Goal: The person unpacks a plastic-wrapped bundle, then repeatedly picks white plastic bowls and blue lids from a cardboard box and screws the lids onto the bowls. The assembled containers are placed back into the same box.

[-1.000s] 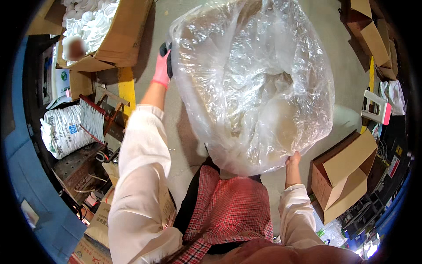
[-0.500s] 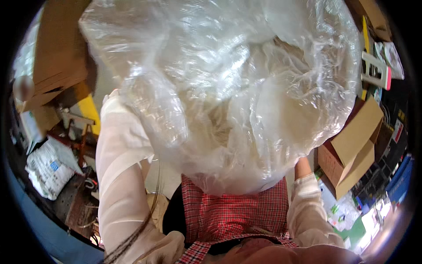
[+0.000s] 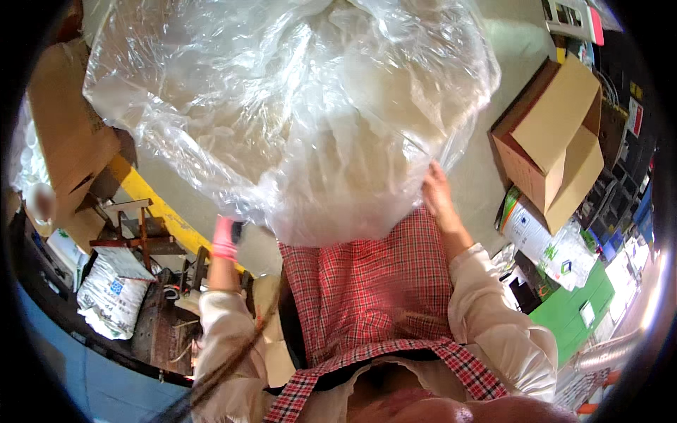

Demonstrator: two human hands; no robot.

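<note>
A large, clear plastic bag [image 3: 331,134] billows in front of me, wrinkled and shiny, its near edge hanging over my red checked apron [image 3: 367,296]. My right hand [image 3: 437,189] grips the bag's right side, with fingers closed on the film. At the bag's near left edge is my left hand [image 3: 228,238], in a pink and dark glove. Film gathers against that hand and covers most of its fingers; it appears to hold the bag there.
To the right stands an open cardboard box [image 3: 522,151], with white printed sacks [image 3: 543,240] below it. More cardboard [image 3: 70,120] leans at the left, near a yellow floor stripe [image 3: 159,204]. A white sack [image 3: 113,292] lies by a rusty metal stand [image 3: 144,229].
The bag has dropped away from my head and shifted left, spreading wider. Both hands have come into clearer view, the left lower and the right higher in the picture.
</note>
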